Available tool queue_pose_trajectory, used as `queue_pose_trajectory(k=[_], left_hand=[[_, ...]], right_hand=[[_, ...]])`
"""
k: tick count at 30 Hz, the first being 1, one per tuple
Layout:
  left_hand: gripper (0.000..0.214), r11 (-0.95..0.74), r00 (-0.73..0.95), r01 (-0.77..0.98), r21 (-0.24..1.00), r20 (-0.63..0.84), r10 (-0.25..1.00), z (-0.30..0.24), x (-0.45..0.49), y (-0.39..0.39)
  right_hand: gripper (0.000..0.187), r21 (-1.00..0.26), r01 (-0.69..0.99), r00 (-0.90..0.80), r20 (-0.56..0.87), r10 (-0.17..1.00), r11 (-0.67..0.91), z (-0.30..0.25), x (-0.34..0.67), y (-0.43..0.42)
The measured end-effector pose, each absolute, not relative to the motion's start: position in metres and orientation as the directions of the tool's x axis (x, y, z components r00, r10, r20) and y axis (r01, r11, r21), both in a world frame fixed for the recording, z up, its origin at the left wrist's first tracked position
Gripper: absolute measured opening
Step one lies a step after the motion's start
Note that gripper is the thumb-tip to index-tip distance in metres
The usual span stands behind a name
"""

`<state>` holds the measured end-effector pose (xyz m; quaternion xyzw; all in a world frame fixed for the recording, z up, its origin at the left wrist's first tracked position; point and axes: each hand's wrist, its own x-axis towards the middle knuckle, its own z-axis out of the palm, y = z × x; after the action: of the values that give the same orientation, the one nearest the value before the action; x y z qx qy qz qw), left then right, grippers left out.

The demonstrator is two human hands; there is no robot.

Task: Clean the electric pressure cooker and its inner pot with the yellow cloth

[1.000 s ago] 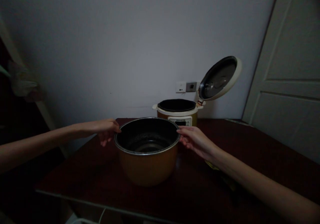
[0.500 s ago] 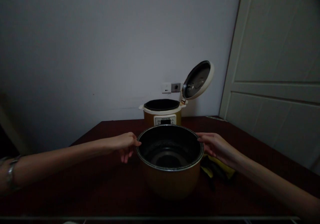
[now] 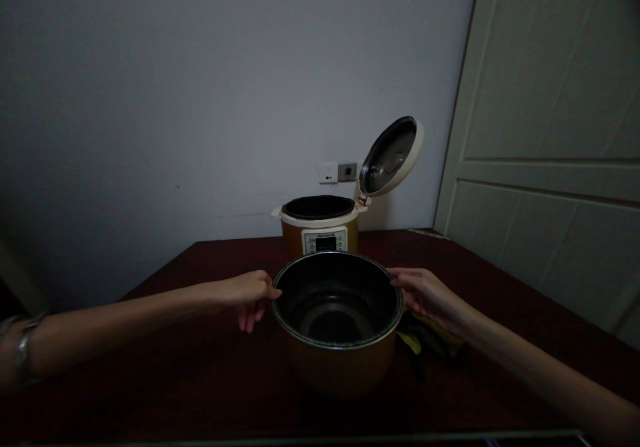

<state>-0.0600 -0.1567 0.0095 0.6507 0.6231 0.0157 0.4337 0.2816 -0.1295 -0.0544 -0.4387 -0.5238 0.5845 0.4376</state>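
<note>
The left hand (image 3: 249, 293) and the right hand (image 3: 426, 295) are gripping an inner pot (image 3: 338, 360) by opposite sides of its metal rim. The left thumb is pressing on the rim's edge while the fingers are curling down against the orange outer wall. The right hand's fingers are closing over the rim on the far side. The pot is standing upright near the front middle of the dark red worktop (image 3: 200, 380); whether its base is resting there is hard to tell in the dim light. Its dark lining is showing only faint ring-shaped glints at the bottom.

Just behind it a rice cooker (image 3: 320, 232) is sitting against the wall, its lid (image 3: 391, 156) tilting open to the right and its cavity showing dark. A yellow and dark object (image 3: 431, 342) is lying on the worktop just beside the pot, under the right wrist. A bracelet (image 3: 23, 350) is circling the left wrist.
</note>
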Motion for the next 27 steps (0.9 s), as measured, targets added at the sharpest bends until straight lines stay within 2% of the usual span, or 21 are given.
queue_pose_trajectory(k=[13, 19, 21, 23, 25, 27], left_hand=[[0.048, 0.153, 0.234, 0.806, 0.572, -0.545, 0.805, -0.003, -0.059, -0.157], [0.041, 0.190, 0.191, 0.824, 0.534, -0.578, 0.794, -0.006, -0.056, -0.159], [0.041, 0.180, 0.205, 0.836, 0.518, -0.599, 0.774, -0.002, -0.055, -0.158], [0.044, 0.141, 0.232, 0.857, 0.495, -0.615, 0.754, 0.004, -0.055, -0.157], [0.047, 0.080, 0.264, 0.890, 0.450, -0.649, 0.714, 0.014, -0.056, -0.155], [0.048, 0.024, 0.296, 0.911, 0.412, -0.694, 0.656, 0.025, -0.057, -0.152]], right_hand=[[0.045, -0.991, -0.073, -0.272, -0.085, 0.959, -0.109, -0.055, 0.283, -0.138], [0.050, -0.993, -0.067, -0.289, -0.071, 0.955, -0.094, -0.064, 0.287, -0.139], [0.049, -0.992, 0.008, -0.324, -0.118, 0.939, -0.122, -0.065, 0.296, -0.132], [0.051, -0.979, 0.178, -0.324, -0.156, 0.933, -0.102, -0.065, 0.310, -0.120], [0.050, -0.917, 0.396, -0.288, -0.075, 0.955, 0.047, -0.067, 0.328, -0.107], [0.042, -0.786, 0.572, -0.291, 0.073, 0.954, 0.235, -0.070, 0.346, -0.097]])
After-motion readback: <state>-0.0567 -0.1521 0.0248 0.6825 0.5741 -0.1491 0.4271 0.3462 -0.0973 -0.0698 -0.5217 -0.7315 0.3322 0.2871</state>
